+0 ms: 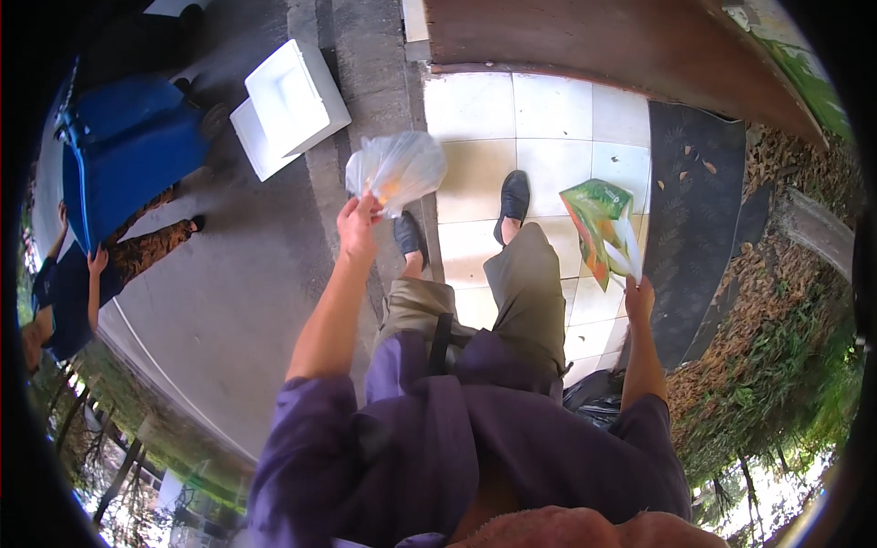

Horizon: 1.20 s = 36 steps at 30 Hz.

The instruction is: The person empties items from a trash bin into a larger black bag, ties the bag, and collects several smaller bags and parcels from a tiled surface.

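My left hand point(359, 222) grips the gathered neck of a translucent plastic bag point(404, 168), which bulges and shows something orange inside. Out to the other side, my right hand point(639, 296) is closed on the white part of a green and orange printed plastic bag point(597, 212) that hangs above the tiles. The two bags are well apart. Below them are my feet in dark shoes, one on the pale tiles point(476, 178), the other at the tiles' edge by the pavement.
A white foam box point(318, 116) rests on its side on a white lid point(255, 144). At the left, a person holds a blue wheeled bin point(137, 137). A black plastic bag point(593, 397) lies beside me. Dark mat point(692, 226) and fallen leaves point(760, 274) border the tiles.
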Tool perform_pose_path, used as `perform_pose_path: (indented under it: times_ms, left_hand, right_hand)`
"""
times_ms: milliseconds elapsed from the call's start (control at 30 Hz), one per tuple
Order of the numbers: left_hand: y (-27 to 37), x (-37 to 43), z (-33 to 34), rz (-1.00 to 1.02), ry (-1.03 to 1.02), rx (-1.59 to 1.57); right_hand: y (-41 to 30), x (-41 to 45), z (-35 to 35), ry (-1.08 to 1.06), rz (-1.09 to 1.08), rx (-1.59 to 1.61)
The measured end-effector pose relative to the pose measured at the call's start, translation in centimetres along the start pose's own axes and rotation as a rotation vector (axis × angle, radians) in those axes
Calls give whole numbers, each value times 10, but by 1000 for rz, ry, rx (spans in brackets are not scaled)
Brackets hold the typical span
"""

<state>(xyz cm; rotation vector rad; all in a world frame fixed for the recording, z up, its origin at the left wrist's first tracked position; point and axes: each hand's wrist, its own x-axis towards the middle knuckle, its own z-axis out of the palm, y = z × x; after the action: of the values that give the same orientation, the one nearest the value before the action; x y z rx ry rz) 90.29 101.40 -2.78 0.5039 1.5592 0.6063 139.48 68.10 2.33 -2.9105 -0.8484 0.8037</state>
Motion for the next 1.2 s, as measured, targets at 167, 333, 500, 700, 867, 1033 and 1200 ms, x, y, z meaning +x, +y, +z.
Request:
perform_pose_path:
  times_ms: [167, 333, 500, 700, 867, 1033, 1200]
  left_hand:
    - [-29, -53, -107, -37, 174, 95]
    - [-88, -104, -205, -179, 348, 224]
    - [-140, -144, -295, -301, 463, 256]
    - [-155, -195, -380, -516, 629, 373]
    - [-194, -231, -435, -588, 707, 365]
    - [-237, -254, -468, -560, 702, 311]
    - [-313, -257, -522, -380, 803, 254]
  right_hand:
    - [-13, -5, 1, 104, 45, 117]
    - [-37, -15, -6, 118, 18, 248]
    - [-50, -29, -13, 147, -30, 68]
    - [-59, -68, -4, 65, -15, 49]
    - [-58, -99, 10, 24, -28, -153]
    - [-90, -131, 5, -77, -53, -354]
    - [-98, -139, 31, -60, -57, -229]
